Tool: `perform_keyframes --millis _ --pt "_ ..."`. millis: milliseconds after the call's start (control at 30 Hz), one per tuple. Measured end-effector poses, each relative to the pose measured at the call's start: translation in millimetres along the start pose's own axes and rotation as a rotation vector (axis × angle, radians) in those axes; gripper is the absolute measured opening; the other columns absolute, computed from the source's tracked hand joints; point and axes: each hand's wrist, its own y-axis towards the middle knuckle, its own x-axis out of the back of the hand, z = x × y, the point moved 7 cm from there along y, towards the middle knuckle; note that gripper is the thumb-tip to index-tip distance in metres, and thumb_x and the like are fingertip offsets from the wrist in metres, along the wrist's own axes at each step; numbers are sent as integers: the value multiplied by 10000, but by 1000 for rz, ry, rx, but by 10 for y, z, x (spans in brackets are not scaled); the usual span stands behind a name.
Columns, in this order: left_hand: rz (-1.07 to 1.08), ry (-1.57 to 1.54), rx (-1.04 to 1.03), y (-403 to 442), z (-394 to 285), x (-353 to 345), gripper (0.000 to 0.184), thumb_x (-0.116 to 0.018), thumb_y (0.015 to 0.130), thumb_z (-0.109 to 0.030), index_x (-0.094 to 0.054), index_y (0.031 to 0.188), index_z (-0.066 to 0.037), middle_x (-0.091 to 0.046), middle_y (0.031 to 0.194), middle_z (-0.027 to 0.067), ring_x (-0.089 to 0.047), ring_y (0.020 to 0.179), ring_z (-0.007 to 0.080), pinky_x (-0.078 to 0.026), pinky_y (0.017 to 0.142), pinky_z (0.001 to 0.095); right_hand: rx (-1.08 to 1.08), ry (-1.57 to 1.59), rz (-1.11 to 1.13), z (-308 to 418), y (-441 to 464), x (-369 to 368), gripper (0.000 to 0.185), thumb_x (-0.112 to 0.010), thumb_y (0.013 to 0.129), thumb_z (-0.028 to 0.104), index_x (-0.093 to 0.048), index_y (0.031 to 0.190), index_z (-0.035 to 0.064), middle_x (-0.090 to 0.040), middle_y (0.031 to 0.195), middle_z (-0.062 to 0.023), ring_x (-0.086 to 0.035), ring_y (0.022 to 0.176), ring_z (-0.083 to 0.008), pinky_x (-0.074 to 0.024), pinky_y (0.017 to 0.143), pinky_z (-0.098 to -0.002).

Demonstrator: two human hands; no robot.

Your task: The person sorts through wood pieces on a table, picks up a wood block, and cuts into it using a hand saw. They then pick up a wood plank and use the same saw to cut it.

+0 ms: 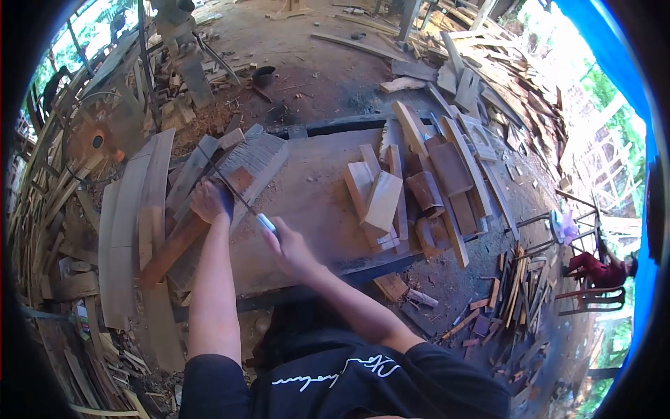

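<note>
My left hand (211, 200) is closed on a reddish-brown wooden piece (178, 244), which lies slanted across pale boards at the left of the workbench (314, 164). A thin dark blade with a pale handle (266, 223) crosses the wooden piece beside my left fingers. My right hand (289, 246) is wrapped round that handle. The blade's far end reaches up and left over a ridged grey board (252, 157). My left fingers hide part of the wooden piece.
Wood blocks (382, 202) and dark curved pieces (426, 193) stand on the bench's right side. Long planks (125, 223) lie at left. Scraps (516, 293) cover the ground at right. A person (601, 271) sits on a chair at far right.
</note>
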Motion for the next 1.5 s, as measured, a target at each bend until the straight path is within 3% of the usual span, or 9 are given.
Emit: perform_keyframes --millis 167,267,400,533,733,933,1167,1367,1500 --pt "82 -27 44 169 254 -911 302 -376 972 -226 -659 997 -126 -692 1049 61 -632 1034 257 -501 827 454 73 12 -80 -144 -535 182 287 -489 1014 258 -495 1192 33 -609 824 -277 -608 807 -479 -476 701 -463" --pt "65 7 64 61 57 -199 314 -366 979 -234 -660 1020 -130 -695 1056 67 -625 1041 252 -499 836 448 119 28 -87 -128 -730 327 320 -492 1012 261 -489 1243 39 -625 855 -270 -627 834 -463 -486 723 -454" --pt "105 45 4 89 82 -319 319 -362 985 -235 -662 1025 -135 -689 1044 57 -629 1024 248 -501 834 439 36 -1 -17 -64 -125 54 306 -495 1011 289 -488 1174 30 -610 847 -288 -604 830 -486 -476 717 -484" --pt "-123 76 -64 66 97 -373 311 -369 985 -233 -663 1024 -140 -665 1016 44 -644 983 236 -517 804 434 59 -38 2 -25 34 2 292 -494 1011 308 -472 1069 22 -584 822 -310 -568 806 -508 -459 692 -505" --pt "26 42 -13 92 54 -209 304 -382 973 -223 -666 998 -119 -691 1008 80 -659 967 249 -531 780 427 1 40 41 -132 -875 335 390 -484 1016 263 -456 1342 53 -622 1014 -255 -634 1002 -417 -492 854 -405" --pt "72 81 -10 68 2 -55 313 -380 978 -242 -667 980 -116 -699 1012 67 -665 967 234 -527 787 425 -13 -36 64 -45 82 2 284 -483 1013 286 -472 1124 25 -603 825 -286 -593 831 -494 -463 702 -497" --pt "55 58 42 134 148 -414 310 -385 986 -272 -661 1002 -133 -691 1041 75 -662 981 241 -502 836 439 99 37 -64 -145 -940 342 346 -498 1008 274 -483 1257 35 -624 892 -284 -616 879 -473 -484 746 -478" --pt "-155 -8 -61 76 140 -313 331 -358 973 -218 -660 1045 -102 -695 1060 119 -663 970 274 -507 837 439 59 -51 37 -106 17 -22 310 -487 1012 284 -492 1182 25 -606 850 -289 -613 857 -482 -481 732 -476" --pt "44 52 -23 108 45 -233 333 -358 966 -212 -667 997 -94 -697 1039 118 -673 924 293 -520 812 441 -13 39 -19 -117 -451 196 294 -481 1013 286 -487 1155 29 -602 822 -286 -608 840 -493 -476 702 -481"
